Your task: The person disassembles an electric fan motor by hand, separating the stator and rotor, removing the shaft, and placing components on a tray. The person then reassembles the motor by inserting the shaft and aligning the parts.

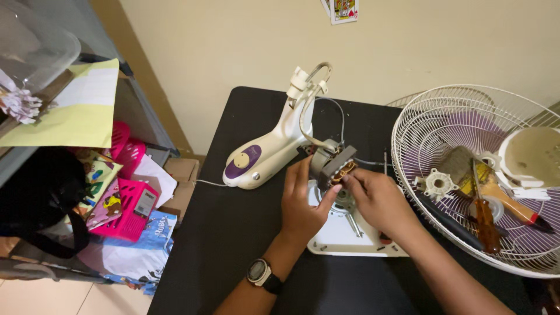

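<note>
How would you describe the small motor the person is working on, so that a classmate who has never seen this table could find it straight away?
Start at the black table and find the white and purple housing lying near its back edge. Just right of it, both hands meet around the motor, above a white plate. It is the only grey metal block with copper windings showing.

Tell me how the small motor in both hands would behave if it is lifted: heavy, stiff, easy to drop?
The motor shows a metal core and copper windings, so it is probably heavy for its size and rigid. Thin wires run from it toward the white and purple housing, so they may tug or snag. The left hand and right hand both steady it, suggesting an awkward shape.
</note>
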